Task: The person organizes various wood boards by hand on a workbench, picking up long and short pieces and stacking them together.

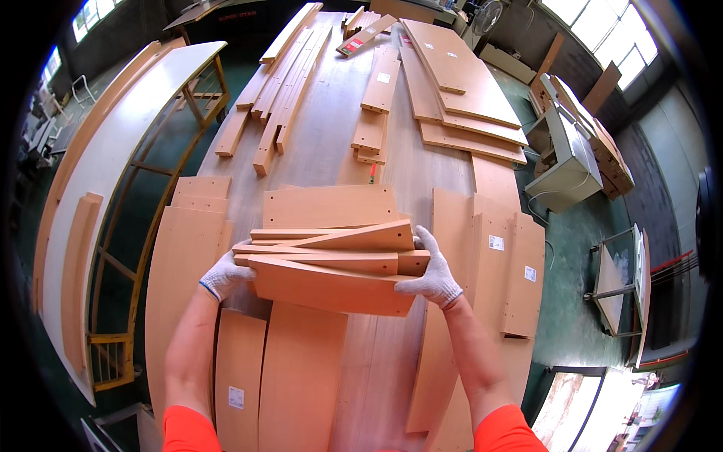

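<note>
Between my two white-gloved hands is a loose stack of light-brown wooden boards (331, 285), several short pieces with small drilled holes. My left hand (227, 276) grips the stack's left end, its fingers partly hidden behind the boards. At the right end my right hand (432, 270) is closed around the stack, thumb on the near side and fingers on the far side. One board in the stack lies at a slant across the others. Just beyond the stack a wider flat board (331, 205) lies on the long table (376, 354).
Long panels (303, 377) lie at the near left, labelled panels (493, 264) at the right. Farther off are narrow strips (290, 83), short boards (380, 83) and a pile of large panels (471, 83). A white-topped trolley (120, 135) stands left; a white machine (565, 154) stands right.
</note>
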`<action>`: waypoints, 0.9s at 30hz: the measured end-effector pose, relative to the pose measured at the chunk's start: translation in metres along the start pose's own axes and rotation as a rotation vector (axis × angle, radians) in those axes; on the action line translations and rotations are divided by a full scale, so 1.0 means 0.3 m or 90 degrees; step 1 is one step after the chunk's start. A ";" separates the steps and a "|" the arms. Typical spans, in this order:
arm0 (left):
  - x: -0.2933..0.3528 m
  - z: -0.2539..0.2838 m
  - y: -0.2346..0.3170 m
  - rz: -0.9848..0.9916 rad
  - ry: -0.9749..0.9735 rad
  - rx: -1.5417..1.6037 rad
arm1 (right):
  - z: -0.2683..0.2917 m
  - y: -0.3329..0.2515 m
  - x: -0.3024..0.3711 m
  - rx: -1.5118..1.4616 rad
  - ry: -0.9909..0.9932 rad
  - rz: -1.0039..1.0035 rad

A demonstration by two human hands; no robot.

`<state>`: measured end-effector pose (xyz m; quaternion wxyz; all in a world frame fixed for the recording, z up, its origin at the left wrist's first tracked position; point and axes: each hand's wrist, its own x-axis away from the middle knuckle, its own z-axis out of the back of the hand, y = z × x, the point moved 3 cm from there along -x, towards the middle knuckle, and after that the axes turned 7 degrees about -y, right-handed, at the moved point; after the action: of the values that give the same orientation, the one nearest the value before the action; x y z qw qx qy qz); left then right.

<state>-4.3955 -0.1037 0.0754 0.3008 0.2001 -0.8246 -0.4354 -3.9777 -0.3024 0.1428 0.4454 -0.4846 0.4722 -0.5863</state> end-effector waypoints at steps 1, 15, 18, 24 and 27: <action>-0.007 0.006 0.010 -0.011 0.045 -0.038 | 0.006 0.003 -0.006 0.053 -0.021 0.042; 0.063 -0.252 0.148 -0.204 0.079 -0.968 | -0.012 0.198 0.097 0.144 -0.061 -0.037; -0.023 -0.403 0.110 -0.208 -0.074 -1.117 | 0.031 0.189 -0.027 0.015 -0.018 -0.129; -0.183 -0.354 0.198 -0.098 0.047 -0.939 | 0.110 0.100 -0.432 0.505 0.150 -0.224; -0.378 -0.176 0.242 0.021 0.374 -0.864 | 0.172 0.210 -0.543 0.417 0.172 -0.331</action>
<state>-4.2813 -0.0290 0.1230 0.5736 0.0660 -0.2624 -0.7732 -3.9007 -0.1591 0.0611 0.3474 -0.3399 0.1774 -0.8558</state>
